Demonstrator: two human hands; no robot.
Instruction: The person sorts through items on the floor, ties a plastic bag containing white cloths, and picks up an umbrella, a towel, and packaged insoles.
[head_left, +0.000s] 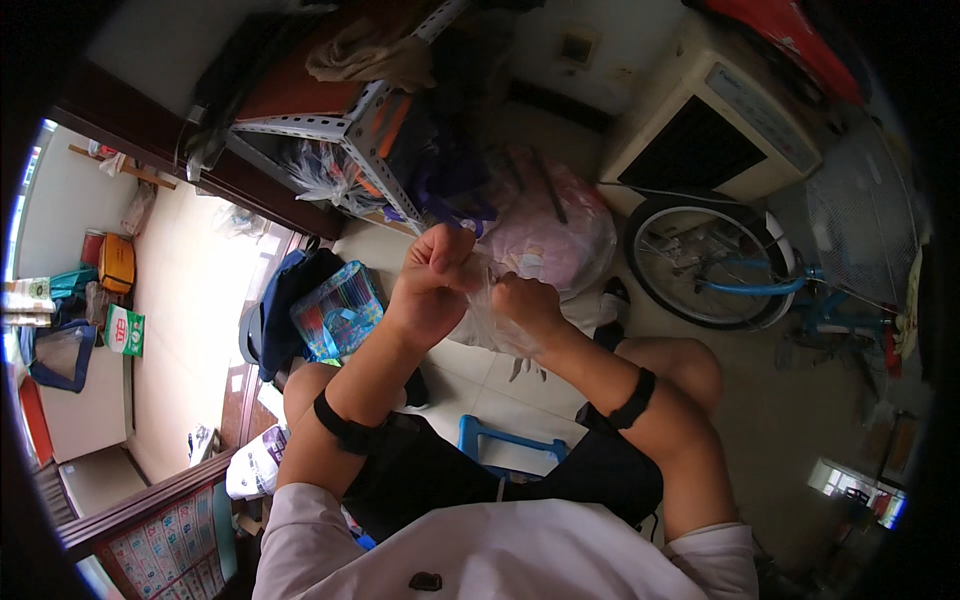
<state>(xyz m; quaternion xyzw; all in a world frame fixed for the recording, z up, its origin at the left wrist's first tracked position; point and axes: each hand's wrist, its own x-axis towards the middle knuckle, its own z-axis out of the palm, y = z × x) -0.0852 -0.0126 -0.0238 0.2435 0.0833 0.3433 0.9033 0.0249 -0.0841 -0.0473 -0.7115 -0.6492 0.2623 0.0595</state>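
Observation:
Both hands are raised close together at the middle of the view, closed on a thin clear plastic bag (502, 330). My left hand (439, 285) is bent at the wrist, its fingers curled around the plastic. Beside it, my right hand (525, 304) grips the same bag, which hangs crumpled below and between the hands. What the bag holds, if anything, cannot be told. Just beyond the hands, a large clear plastic bag with pink fabric (555, 247) rests on the floor. Between my knees is a blue plastic frame (514, 442), perhaps part of a stool.
A metal shelving rack (352, 131) stands ahead to the left. A blue patterned bag (341, 311) lies beside dark cloth near the doorway. Ahead to the right are an air cooler (697, 142) and a bicycle wheel (712, 262). A calendar (169, 551) is at lower left.

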